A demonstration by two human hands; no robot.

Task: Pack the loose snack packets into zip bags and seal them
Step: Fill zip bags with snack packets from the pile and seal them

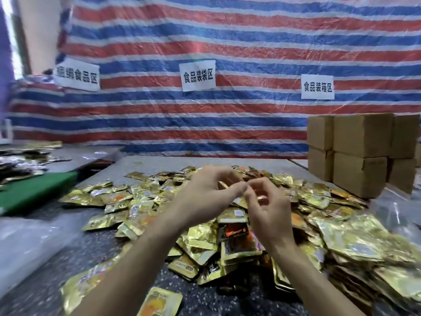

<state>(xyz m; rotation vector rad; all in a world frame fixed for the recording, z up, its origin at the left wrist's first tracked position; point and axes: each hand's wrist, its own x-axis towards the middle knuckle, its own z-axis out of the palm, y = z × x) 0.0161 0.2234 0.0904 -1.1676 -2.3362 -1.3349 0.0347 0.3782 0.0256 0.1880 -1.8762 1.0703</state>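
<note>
A large heap of gold foil snack packets (pixel 330 236) covers the speckled table (pixel 95 254). Above the heap, my left hand (pixel 205 197) and my right hand (pixel 266 206) meet fingertip to fingertip. Both pinch the top edge of a clear zip bag (pixel 234 238) that hangs below them. Several gold and dark packets show through the bag. The bag's mouth is hidden between my fingers, and the frame is blurred there.
Stacked cardboard boxes (pixel 360 153) stand at the back right. A green board (pixel 34 192) and more packets (pixel 20 160) lie on the left. Clear plastic bags (pixel 27 242) lie at the near left. A striped tarp with paper signs (pixel 198 75) closes the back.
</note>
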